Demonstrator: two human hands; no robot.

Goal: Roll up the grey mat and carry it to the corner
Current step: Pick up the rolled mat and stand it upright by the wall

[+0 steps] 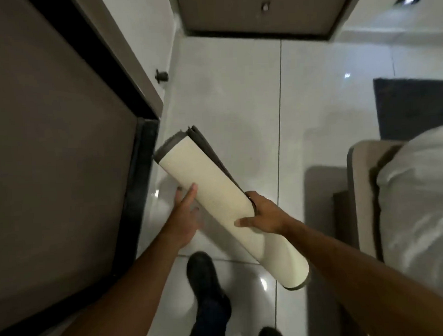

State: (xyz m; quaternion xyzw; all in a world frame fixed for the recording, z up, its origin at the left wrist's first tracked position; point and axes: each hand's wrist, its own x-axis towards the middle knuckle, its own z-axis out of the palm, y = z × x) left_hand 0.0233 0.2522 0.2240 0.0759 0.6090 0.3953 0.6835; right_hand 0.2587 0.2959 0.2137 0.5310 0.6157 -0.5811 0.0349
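Observation:
The grey mat (216, 193) is rolled into a tube, its cream backing outward and grey edges showing at both ends. It hangs in the air above the white floor, slanting from upper left to lower right. My right hand (263, 214) is wrapped around the middle of the roll, thumb across the cream side. My left hand (185, 214) is at the roll's left side with its fingers apart; the fingertips touch the cream surface without gripping it.
A brown door with a black frame (140, 170) fills the left. Another door (260, 13) stands ahead. A dark rug (414, 105) lies at the right, with a bed or sofa with white bedding (417, 198) in front of it. My black shoe (204, 276) steps on the tiles.

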